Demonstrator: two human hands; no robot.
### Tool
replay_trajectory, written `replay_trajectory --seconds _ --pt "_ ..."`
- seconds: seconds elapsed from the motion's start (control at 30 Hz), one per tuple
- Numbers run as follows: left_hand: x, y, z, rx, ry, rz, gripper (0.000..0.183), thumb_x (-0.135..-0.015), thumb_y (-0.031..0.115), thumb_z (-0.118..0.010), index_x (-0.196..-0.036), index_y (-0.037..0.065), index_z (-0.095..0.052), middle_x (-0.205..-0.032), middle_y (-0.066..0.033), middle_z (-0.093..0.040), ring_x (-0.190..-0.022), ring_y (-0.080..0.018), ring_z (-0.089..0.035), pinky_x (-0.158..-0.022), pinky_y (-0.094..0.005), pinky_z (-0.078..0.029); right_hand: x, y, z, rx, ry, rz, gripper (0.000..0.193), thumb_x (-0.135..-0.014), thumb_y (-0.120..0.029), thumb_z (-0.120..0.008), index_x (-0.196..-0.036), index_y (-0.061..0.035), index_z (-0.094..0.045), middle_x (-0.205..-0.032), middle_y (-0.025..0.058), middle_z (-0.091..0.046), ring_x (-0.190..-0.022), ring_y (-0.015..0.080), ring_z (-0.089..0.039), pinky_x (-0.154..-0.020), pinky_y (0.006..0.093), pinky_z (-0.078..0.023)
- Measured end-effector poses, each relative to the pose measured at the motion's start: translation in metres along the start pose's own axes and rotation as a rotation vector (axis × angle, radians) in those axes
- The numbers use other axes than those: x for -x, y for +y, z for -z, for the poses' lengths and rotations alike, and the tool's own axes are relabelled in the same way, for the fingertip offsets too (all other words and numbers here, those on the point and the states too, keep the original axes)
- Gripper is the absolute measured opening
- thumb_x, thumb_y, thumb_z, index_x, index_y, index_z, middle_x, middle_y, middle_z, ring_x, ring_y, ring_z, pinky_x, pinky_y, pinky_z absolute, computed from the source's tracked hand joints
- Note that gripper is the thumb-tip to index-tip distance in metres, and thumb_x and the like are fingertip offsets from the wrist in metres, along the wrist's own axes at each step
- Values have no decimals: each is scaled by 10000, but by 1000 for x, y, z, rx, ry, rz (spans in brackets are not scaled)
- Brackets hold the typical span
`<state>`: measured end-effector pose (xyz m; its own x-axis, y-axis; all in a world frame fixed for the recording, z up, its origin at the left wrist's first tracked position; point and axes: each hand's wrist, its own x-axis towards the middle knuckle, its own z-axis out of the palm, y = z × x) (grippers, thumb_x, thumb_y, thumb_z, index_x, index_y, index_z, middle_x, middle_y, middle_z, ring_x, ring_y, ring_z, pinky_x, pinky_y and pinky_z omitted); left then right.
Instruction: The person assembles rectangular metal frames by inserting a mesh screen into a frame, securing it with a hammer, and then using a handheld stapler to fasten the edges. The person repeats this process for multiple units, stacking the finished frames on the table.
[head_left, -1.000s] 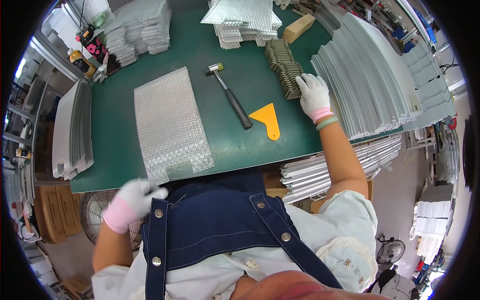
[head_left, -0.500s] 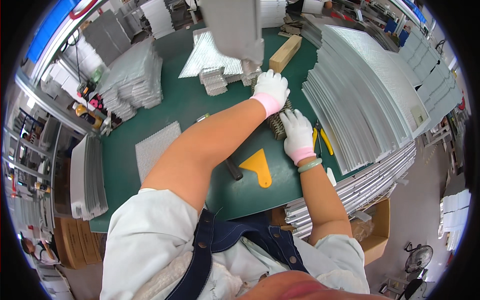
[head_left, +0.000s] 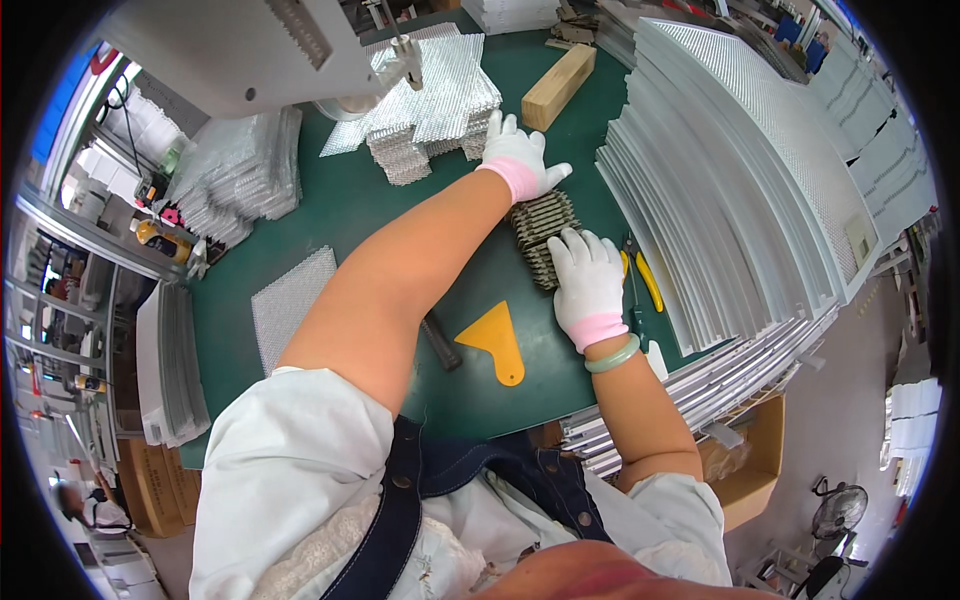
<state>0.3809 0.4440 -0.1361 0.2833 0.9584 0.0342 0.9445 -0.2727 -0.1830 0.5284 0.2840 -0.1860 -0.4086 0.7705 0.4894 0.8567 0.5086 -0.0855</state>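
My left hand (head_left: 516, 160), in a white glove with a pink cuff, reaches over the table with fingers spread. Its fingertips are at the edge of a pile of silvery mesh sheets (head_left: 440, 95), and its thumb points toward a dark ribbed block (head_left: 540, 228) of thin stacked strips. Whether the fingertips touch the sheets I cannot tell. My right hand (head_left: 588, 285), gloved alike, lies with its fingers stretched out against the block's right side. Closer to me are a yellow plastic scraper (head_left: 500, 342) and a black handle (head_left: 440, 342), partly behind my left forearm.
Above the table's far left hangs a large pale machine arm (head_left: 240, 50). Beyond the block lies a wooden bar (head_left: 560, 86). Tall stacked panels (head_left: 720, 190) and yellow-handled pliers (head_left: 649, 282) are on the right. More mesh stacks (head_left: 240, 170) and a flat mesh sheet (head_left: 290, 305) are leftward.
My left hand has come off the ribbed block toward the mesh pile, its fingers spreading. The machine arm has swung left, uncovering more of the pile. My right hand stays at the block.
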Motion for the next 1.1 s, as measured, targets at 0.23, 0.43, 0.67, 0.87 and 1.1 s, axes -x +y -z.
replay_trajectory --seconds 0.23,0.43,0.67,0.87,1.1 --pt "1 -2 1 231 -108 17 951 -822 759 -487 -1391 -2 -452 -1317 -265 -544 -1267 -378 -503 -1086 -447 -370 -2 -8 1 66 48 -12 484 -776 -83 -602 -1257 -105 -567 -1287 107 -563 -1237 324 -482 -1058 514 -340" --pt "-3 -6 6 280 -250 29 1026 -753 803 -526 -1480 94 -379 -1373 -228 -515 -1279 -354 -516 -1057 -430 -421 -4 -9 -1 13 -26 -17 536 -764 -79 -608 -1295 -127 -557 -1351 97 -537 -1288 335 -448 -1030 477 -380" --pt "72 26 30 307 -214 -136 1032 -721 777 -570 -1453 72 -394 -1231 -257 -585 -1157 -399 -582 -994 -440 -461 55 -41 62 -94 -193 -39 627 -645 -64 -654 -1263 -69 -544 -1308 161 -511 -1256 394 -447 -1007 492 -385" --pt "102 41 12 296 -88 -205 974 -736 752 -573 -1418 68 -446 -1219 -263 -584 -1157 -410 -573 -1007 -454 -447 87 -43 74 -144 -198 -29 746 -607 -230 -741 -1302 -62 -528 -1330 174 -500 -1270 421 -424 -1081 573 -291" --pt "44 4 -16 376 -27 -206 933 -792 760 -509 -1429 80 -459 -1270 -230 -565 -1208 -374 -542 -1034 -424 -428 46 -45 46 -125 -210 -112 989 -583 -647 -770 -1341 -57 -532 -1384 140 -510 -1336 373 -386 -1103 586 -251"
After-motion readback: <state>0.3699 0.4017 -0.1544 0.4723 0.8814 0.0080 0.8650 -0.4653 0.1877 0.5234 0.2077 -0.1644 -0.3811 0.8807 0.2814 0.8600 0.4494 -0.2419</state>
